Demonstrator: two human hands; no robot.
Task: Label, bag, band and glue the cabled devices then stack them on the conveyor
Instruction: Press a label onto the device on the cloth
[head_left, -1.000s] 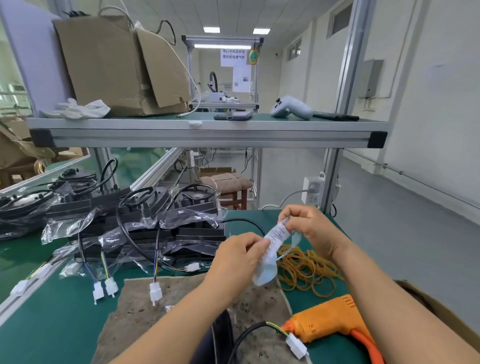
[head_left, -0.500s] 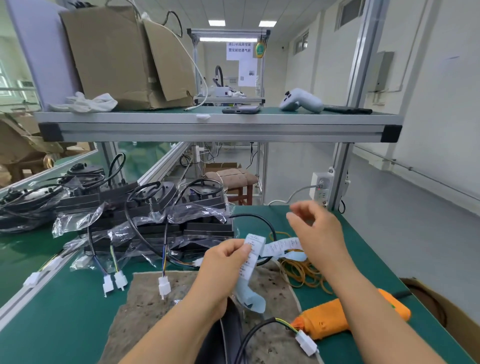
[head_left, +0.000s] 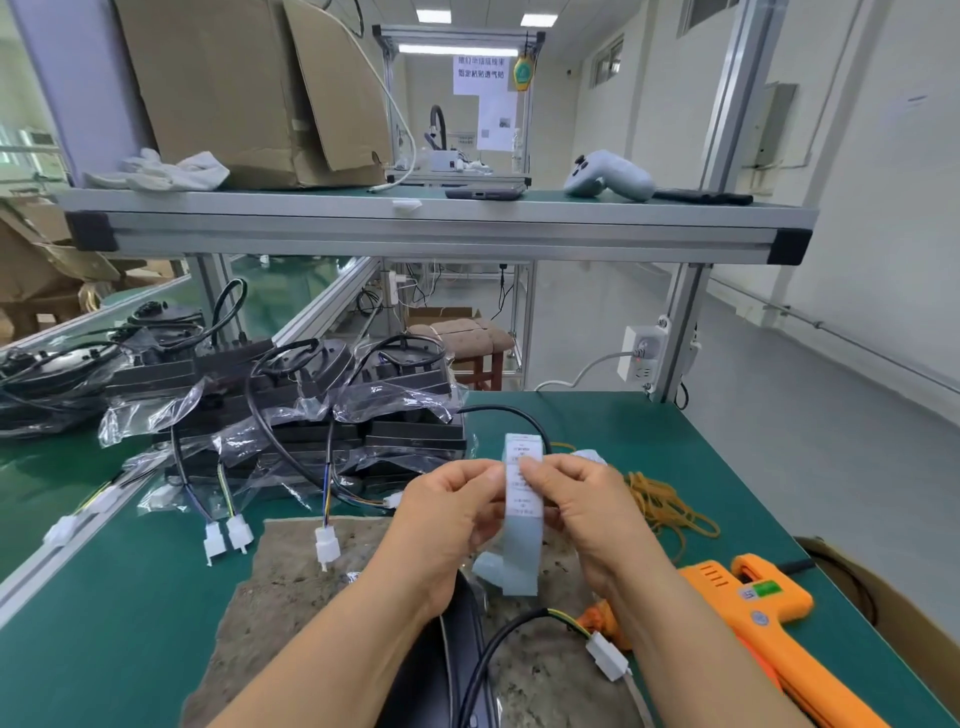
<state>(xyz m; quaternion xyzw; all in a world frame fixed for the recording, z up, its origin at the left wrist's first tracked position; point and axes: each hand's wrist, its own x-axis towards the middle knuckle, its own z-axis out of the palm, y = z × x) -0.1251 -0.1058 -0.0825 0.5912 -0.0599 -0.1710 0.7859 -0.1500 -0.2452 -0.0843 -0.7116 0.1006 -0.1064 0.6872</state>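
Observation:
A strip of printed labels (head_left: 522, 499) on pale backing stands upright between my hands, its lower end curling down. My left hand (head_left: 451, 512) pinches its left edge and my right hand (head_left: 582, 506) pinches its right edge at the same height. Below my forearms lies a black cabled device (head_left: 457, 670) on a stained brown mat (head_left: 291, 608), its cable ending in a white connector (head_left: 607, 662). A stack of bagged black devices (head_left: 322, 415) sits behind my left hand, with cables and white plugs hanging toward the mat.
An orange glue gun (head_left: 763, 618) lies at the right on the green bench (head_left: 104, 613). Yellow rubber bands (head_left: 665, 509) are heaped beyond my right hand. More devices (head_left: 57, 374) lie on the conveyor at left. An aluminium shelf (head_left: 436, 228) overhangs at head height.
My right hand, which was off to the right half a second ago, has come back to the strip. Both hands now pinch it upright in front of me.

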